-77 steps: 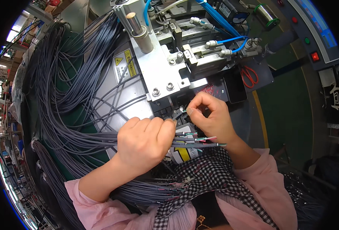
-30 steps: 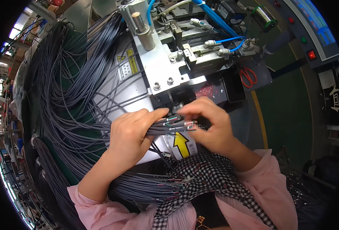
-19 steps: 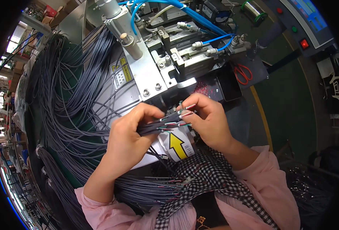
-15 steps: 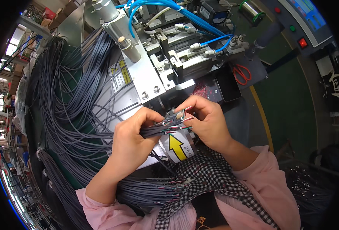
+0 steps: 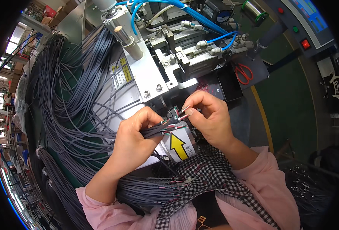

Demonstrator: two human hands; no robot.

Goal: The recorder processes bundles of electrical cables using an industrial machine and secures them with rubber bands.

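Observation:
Several grey cables (image 5: 151,132) lie gripped in my left hand (image 5: 133,138), between thumb and fingers. Their stripped ends point right, showing thin red, white, green and black wires. My right hand (image 5: 211,120) is closed in a pinch on the wire ends (image 5: 183,115) of a cable, thumb against forefinger. Both hands are just in front of a metal machine (image 5: 146,80) with clamps and blue air tubes. Below the cable ends is a white cylinder (image 5: 179,142) with a yellow arrow. How many cables are held is hard to tell.
Long grey cables (image 5: 62,103) spread over the left side, and another bundle (image 5: 146,190) rests on my lap. A black bin (image 5: 230,86) and red-handled scissors (image 5: 244,73) sit to the right of the machine. A control panel (image 5: 305,23) stands at the far right.
My right fingers have shifted from around the cable ends to a pinch at the wire tips, slightly to the right. The left hand keeps its grip on the cables.

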